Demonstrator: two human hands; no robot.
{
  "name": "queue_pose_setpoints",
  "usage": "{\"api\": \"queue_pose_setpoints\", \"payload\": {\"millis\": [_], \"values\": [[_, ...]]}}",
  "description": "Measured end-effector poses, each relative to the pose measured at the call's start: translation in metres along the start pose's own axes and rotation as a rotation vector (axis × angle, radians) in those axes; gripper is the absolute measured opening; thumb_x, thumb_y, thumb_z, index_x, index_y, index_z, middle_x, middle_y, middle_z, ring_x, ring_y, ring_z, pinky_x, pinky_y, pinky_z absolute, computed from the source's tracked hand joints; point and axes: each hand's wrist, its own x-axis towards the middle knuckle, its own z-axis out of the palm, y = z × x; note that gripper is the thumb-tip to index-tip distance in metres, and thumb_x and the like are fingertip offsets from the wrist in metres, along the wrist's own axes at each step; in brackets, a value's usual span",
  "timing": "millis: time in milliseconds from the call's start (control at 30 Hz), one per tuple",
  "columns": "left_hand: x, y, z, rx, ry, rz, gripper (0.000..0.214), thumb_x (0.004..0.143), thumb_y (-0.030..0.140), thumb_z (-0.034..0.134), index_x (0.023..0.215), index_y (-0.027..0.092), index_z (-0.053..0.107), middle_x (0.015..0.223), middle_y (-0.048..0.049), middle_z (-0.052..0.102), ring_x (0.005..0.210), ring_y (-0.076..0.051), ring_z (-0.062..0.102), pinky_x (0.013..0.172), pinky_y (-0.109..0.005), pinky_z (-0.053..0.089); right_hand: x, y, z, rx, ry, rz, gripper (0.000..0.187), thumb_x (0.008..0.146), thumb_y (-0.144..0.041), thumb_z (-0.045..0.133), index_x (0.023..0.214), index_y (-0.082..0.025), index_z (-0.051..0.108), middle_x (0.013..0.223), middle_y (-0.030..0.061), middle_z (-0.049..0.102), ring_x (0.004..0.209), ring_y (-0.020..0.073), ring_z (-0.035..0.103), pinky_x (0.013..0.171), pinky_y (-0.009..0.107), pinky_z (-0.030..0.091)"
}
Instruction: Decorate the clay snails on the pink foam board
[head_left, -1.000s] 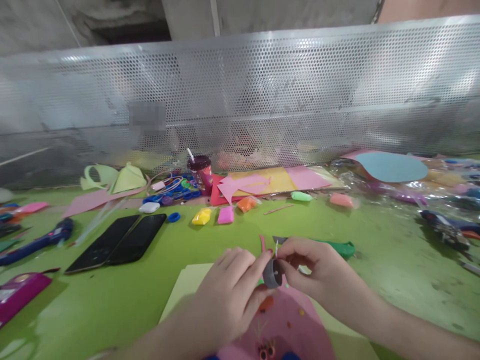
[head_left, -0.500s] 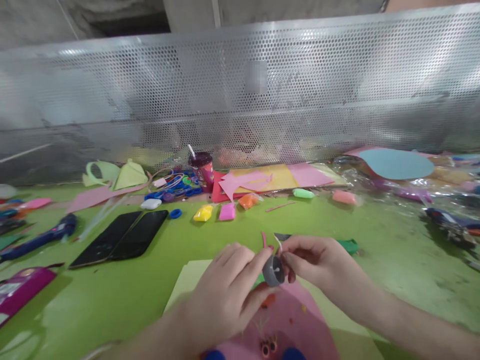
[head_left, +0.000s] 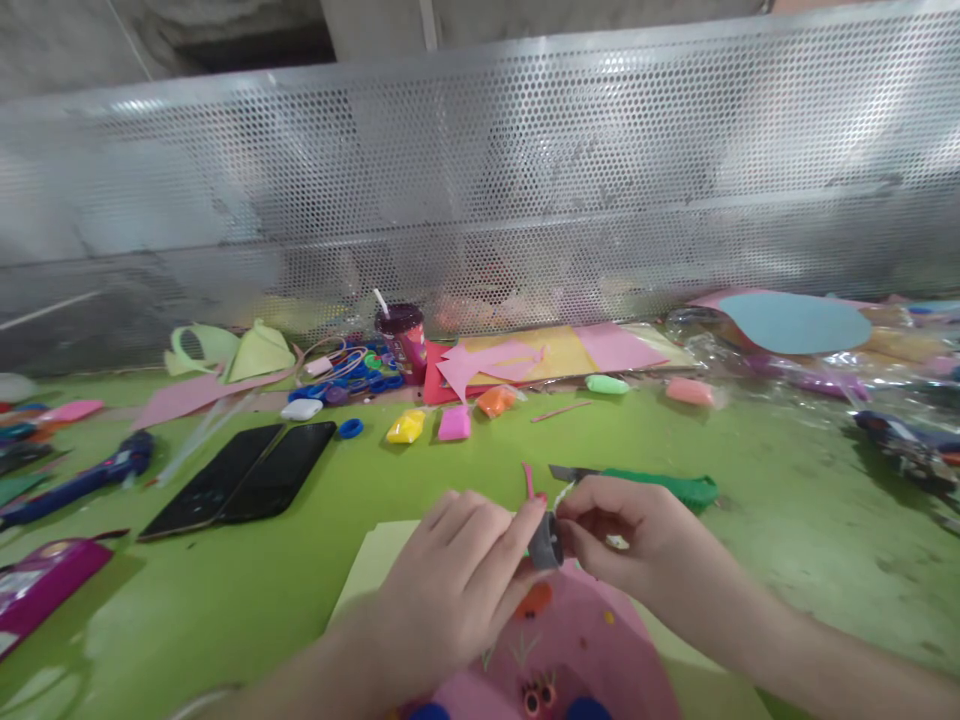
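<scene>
My left hand (head_left: 469,565) holds a small grey cap-like ring (head_left: 546,545) between thumb and fingers, its hollow side turned to the right. Close against the ring, my right hand (head_left: 634,530) pinches a thin white strip (head_left: 564,493). A small whitish bit (head_left: 617,542) shows by the right fingers. Below both hands lies a rounded pink paper (head_left: 600,640) bearing orange, blue and eye-like pieces. It rests on pale yellow sheets (head_left: 375,550). A green utility knife (head_left: 675,488) with its blade out lies just behind my right hand. Near the left fingertips is a thin pink strip (head_left: 529,478).
Two black phones (head_left: 277,472) and a blue glue gun (head_left: 82,480) lie left. Small packets of coloured clay (head_left: 406,427), a lidded cup with a straw (head_left: 403,340) and coloured papers (head_left: 555,352) line the back before a perforated metal panel (head_left: 480,180).
The grey ring has turned a little and my right fingers have moved closer to it. My right hand has shifted slightly, showing more of the utility knife.
</scene>
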Motion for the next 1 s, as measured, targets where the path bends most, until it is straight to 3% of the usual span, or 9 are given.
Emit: {"api": "queue_pose_setpoints", "payload": {"millis": [200,467,767,1000], "values": [[0.0005,0.0034,-0.0018,0.044,0.01,0.061,0.031,0.093,0.018,0.045,0.119,0.001,0.05,0.077,-0.0071,0.058,0.071,-0.019,0.052,0.063,-0.035,0.046,-0.0017,0.0011,0.0043,-0.274,0.101,-0.224,0.016,0.068,-0.007,0.045,0.062,-0.019,0.054,0.058,-0.0028,0.05,0.052,0.0088,0.042,0.048,0.02,0.035],[-0.0007,0.0032,-0.0012,0.01,0.008,-0.006,0.033,0.096,0.026,0.043,0.12,0.005,0.049,0.075,-0.0057,0.058,0.068,-0.018,0.052,0.063,-0.034,0.046,-0.0005,0.0014,0.0019,-0.278,0.085,-0.283,0.015,0.074,-0.011,0.045,0.067,-0.019,0.056,0.063,-0.0003,0.053,0.056,0.0103,0.046,0.051,0.022,0.038],[0.0004,-0.0003,0.0003,-0.077,0.013,-0.077,0.031,0.097,0.029,0.037,0.118,0.009,0.05,0.071,-0.0037,0.054,0.062,-0.017,0.05,0.054,-0.03,0.043,0.0029,-0.0019,-0.0025,-0.168,0.022,-0.153,0.016,0.076,-0.019,0.047,0.072,-0.019,0.063,0.066,-0.0002,0.056,0.06,0.0109,0.048,0.052,0.021,0.037],[0.0039,-0.0025,-0.0028,-0.181,-0.007,-0.115,0.033,0.097,0.034,0.038,0.117,0.011,0.051,0.073,-0.0043,0.054,0.062,-0.016,0.053,0.053,-0.028,0.047,0.0021,0.0007,-0.0009,0.065,-0.055,0.036,0.019,0.079,-0.024,0.044,0.073,-0.015,0.06,0.067,0.0011,0.057,0.062,0.0121,0.048,0.057,0.023,0.04]]}}
